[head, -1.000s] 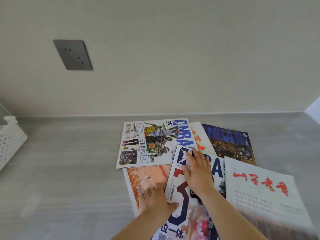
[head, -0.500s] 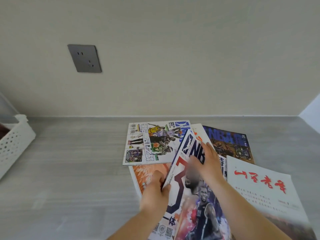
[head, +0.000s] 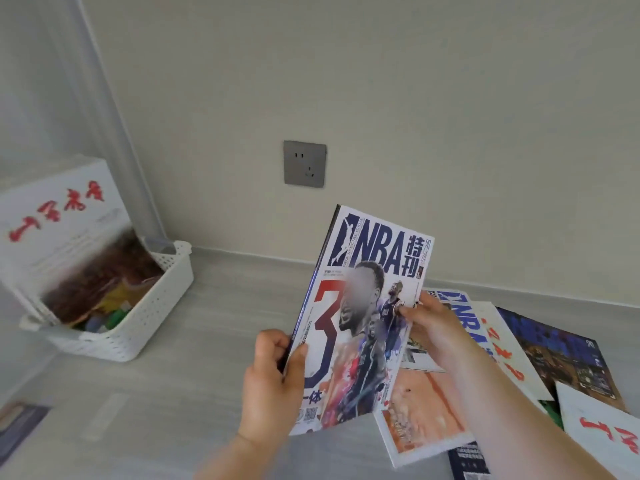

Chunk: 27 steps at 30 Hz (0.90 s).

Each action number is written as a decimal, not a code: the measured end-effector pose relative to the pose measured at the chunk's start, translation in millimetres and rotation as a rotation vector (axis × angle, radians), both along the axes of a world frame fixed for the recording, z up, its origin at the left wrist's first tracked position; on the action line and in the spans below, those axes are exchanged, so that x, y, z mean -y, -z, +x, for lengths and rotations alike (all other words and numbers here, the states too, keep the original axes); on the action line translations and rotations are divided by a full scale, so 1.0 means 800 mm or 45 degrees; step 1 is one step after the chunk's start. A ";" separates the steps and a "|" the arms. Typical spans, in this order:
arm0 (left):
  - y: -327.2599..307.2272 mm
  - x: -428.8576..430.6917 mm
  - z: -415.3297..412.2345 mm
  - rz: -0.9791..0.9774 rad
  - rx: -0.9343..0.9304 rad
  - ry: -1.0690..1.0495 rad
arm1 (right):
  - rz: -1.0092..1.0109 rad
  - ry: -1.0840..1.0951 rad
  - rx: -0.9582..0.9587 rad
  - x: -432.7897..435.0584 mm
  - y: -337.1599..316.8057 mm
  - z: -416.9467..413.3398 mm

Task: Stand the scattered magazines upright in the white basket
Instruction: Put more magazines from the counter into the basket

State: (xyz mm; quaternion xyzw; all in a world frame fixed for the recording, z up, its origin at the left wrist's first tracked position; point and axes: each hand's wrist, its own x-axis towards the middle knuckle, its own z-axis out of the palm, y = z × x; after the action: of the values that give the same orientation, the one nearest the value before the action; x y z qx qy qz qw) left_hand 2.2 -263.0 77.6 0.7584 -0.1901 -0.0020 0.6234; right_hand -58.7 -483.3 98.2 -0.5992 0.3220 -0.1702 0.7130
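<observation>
NBA magazine, long axis upright, pinched by left hand and right hand; white basket lies leftward, nearer the left hand.

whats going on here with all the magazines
A person is tidying magazines into the white basket. Both hands hold the NBA magazine up off the table: left hand at its spine edge, right hand at the other. One white magazine already stands in the basket; several others lie scattered.

Home interior; plain wall, socket, scattered magazines
</observation>
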 end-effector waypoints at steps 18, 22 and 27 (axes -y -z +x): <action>-0.057 -0.217 0.254 -0.403 0.245 -0.557 | -0.490 -0.199 0.321 -0.235 -0.146 0.354; -0.044 -0.241 0.288 -0.393 0.205 -0.619 | -0.518 -0.285 0.348 -0.271 -0.154 0.408; -0.015 -0.257 0.309 -0.318 0.127 -0.678 | -0.523 -0.397 0.256 -0.292 -0.130 0.454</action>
State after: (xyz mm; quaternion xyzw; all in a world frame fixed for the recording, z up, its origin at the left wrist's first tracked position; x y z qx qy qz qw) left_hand 249.5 -57.7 89.6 0.6983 -0.0136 0.2224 0.6803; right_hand 304.1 -250.1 202.4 -0.7536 0.1122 -0.1789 0.6225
